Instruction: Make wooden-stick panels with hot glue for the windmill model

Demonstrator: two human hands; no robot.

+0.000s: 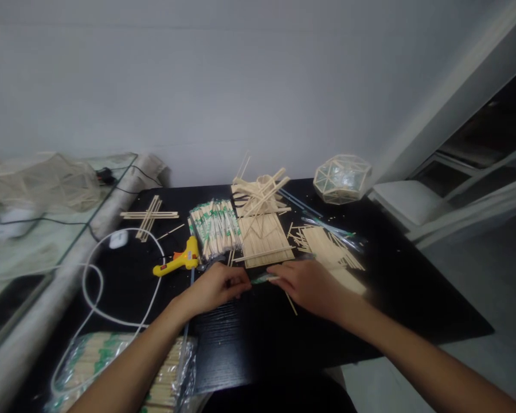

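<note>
Between my two hands stretches a pair of wooden chopsticks in a green-printed clear wrapper (263, 279). My left hand (218, 287) is closed, pinching the wrapper's left end. The other end is gripped by my right hand (303, 284), fingers bent round it; pale stick ends show at the fingertips. A single thin stick (291, 304) lies on the black table below my right hand. Just beyond both hands is a flat panel of sticks laid side by side (265, 238). A pile of wrapped chopsticks (215, 226) lies to its left.
A yellow glue gun (178, 258) sits left of my left hand, near a looped white cable (86, 287). Crossed sticks (149, 216) lie farther back. A faceted stick frame (342, 179) stands at the back right. Bagged chopsticks (167, 378) lie front left.
</note>
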